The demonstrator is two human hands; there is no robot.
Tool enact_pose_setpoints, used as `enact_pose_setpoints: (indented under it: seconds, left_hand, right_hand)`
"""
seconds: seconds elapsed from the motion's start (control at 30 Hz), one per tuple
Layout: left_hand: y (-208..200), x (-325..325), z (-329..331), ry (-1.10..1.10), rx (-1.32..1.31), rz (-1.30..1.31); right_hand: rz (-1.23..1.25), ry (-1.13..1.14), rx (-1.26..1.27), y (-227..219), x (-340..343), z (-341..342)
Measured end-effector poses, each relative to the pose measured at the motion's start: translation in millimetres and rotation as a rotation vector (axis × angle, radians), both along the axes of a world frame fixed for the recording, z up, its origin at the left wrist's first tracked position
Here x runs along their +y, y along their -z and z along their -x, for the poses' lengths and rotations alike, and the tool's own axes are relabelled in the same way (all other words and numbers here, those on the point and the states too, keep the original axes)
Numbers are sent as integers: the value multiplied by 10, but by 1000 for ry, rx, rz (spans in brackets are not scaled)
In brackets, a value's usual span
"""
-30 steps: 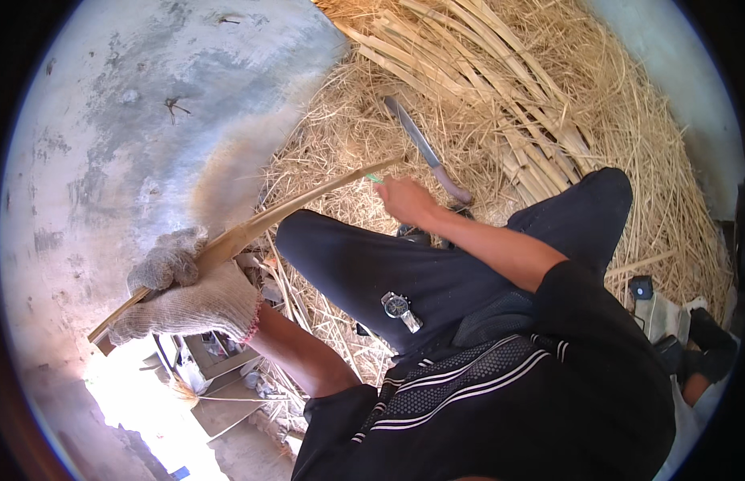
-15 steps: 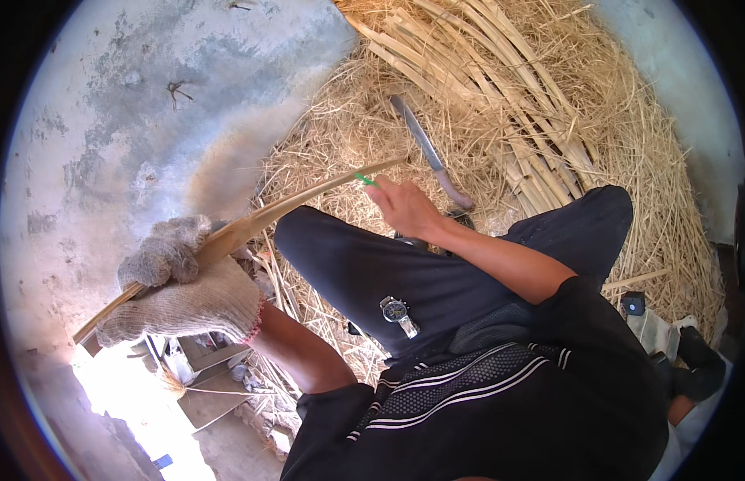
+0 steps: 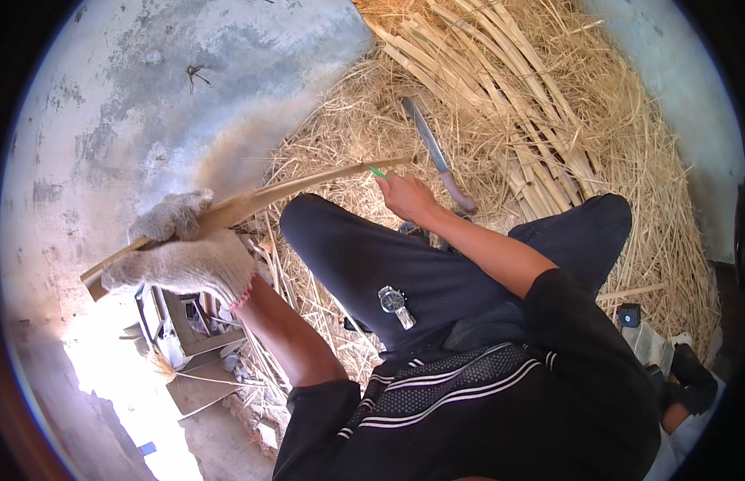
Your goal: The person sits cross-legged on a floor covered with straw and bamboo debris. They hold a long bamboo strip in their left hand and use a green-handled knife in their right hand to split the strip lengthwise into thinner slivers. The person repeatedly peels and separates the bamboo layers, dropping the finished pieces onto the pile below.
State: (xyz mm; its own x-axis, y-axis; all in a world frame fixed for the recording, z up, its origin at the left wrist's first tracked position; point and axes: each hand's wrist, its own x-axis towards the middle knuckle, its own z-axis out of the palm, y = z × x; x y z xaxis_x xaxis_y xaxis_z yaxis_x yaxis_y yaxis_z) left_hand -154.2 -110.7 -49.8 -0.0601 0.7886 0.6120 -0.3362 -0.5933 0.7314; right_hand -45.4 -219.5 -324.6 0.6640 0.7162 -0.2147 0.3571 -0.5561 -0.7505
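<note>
Straw covers the ground on your right and far side, with bare grey concrete floor (image 3: 148,96) to the left. Nearest you, a wristwatch (image 3: 393,301) rests on your dark trouser leg (image 3: 372,256). Your gloved left hand (image 3: 180,256) is clamped around the thick end of a long split cane strip (image 3: 308,180), which runs from near left toward the far right. Your bare right hand (image 3: 404,196) pinches its thin end, fingers closed (a small green thing shows at the fingertips). The strip looks light and springy, probably sharp-edged and splintery, so grip the thick end with the glove and only guide the tip. Beyond it a long knife (image 3: 432,152) lies on the straw, beside a bundle of cane strips (image 3: 500,104).
</note>
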Motion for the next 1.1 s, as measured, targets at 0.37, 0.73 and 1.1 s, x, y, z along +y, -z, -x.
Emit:
enact_pose_setpoints:
  seconds: [0.37, 0.73, 1.1]
  left_hand:
    - [-90, -292, -134, 58, -54, 30]
    - [-16, -293, -29, 194, 68, -52]
    - [49, -443, -86, 44, 163, -137]
  right_hand:
    - [114, 57, -101, 750, -113, -421]
    - [69, 45, 65, 697, -46, -298]
    - [359, 76, -134, 1435, -45, -580]
